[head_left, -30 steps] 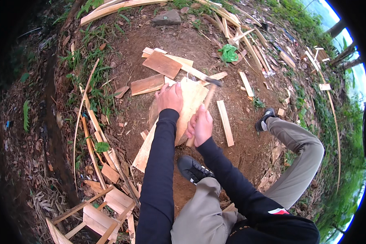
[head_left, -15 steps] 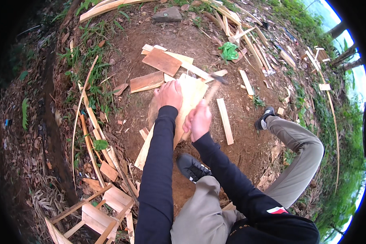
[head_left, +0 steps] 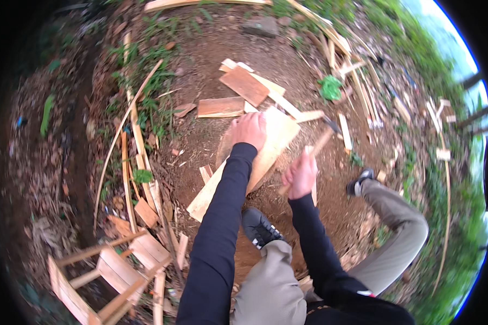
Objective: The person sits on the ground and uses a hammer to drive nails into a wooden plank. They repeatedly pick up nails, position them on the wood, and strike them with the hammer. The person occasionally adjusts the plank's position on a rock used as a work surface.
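Note:
My right hand (head_left: 300,176) is closed round the wooden handle of a hammer (head_left: 322,142), its dark head up and to the right. My left hand (head_left: 249,131) has its fingers bent together on the left side of a pale wooden board (head_left: 281,130). The fingertips are partly hidden. The board lies slanted, its upper part brightly lit, and a long strip of pale wood (head_left: 205,199) sticks out at its lower left. Under the board shows part of a brownish wooden block or stump (head_left: 225,142). The hammer is clear of the board, to its right.
Beyond the board lie a reddish-brown plank (head_left: 244,85) and another short plank (head_left: 220,107). A green plastic bag (head_left: 329,87) sits near piled wood strips (head_left: 363,92) at the right. A wooden frame (head_left: 114,271) stands lower left. My shoe (head_left: 259,226) is close below the board.
My right hand and the hammer have swung away from the board, down and to the right. The left hand stays on the board. The whole view has shifted slightly.

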`<state>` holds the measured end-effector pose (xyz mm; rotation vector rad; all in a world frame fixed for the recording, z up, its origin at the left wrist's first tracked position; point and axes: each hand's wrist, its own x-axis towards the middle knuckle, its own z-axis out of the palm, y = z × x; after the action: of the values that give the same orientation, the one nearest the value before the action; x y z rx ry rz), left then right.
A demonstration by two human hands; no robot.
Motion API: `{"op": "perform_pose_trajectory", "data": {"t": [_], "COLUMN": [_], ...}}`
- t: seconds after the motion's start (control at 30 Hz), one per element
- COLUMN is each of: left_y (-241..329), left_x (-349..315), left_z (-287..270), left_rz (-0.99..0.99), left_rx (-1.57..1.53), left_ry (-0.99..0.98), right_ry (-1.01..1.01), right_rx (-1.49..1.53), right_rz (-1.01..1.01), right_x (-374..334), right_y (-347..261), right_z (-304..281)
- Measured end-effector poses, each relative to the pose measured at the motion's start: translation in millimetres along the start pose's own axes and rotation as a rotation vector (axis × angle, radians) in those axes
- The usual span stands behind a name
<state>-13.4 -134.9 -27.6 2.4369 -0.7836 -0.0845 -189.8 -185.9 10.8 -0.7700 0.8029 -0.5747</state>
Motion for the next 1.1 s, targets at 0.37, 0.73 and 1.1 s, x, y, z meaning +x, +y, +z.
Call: {"op": "perform_pose_trajectory", "data": {"t": [0.37, 0.73, 1.1], "left_y": [37, -90, -58], "left_x": [-265, -325, -269], "left_z": [-39, -30, -74], "left_rz": [0.128, -0.582, -0.632], "left_rx": [-0.629, -1.132, -1.555], "left_ry": [-0.109, 0.473, 0.543], "right_ry": [0.018, -0.062, -0.369], "right_rx": [-0.374, -1.622, -1.763], "right_rz": [-0.099, -0.588, -0.283], "right_x": [8, -13, 18], "right_y": [4, 19, 43], "right_z": [-107, -227, -255]}}
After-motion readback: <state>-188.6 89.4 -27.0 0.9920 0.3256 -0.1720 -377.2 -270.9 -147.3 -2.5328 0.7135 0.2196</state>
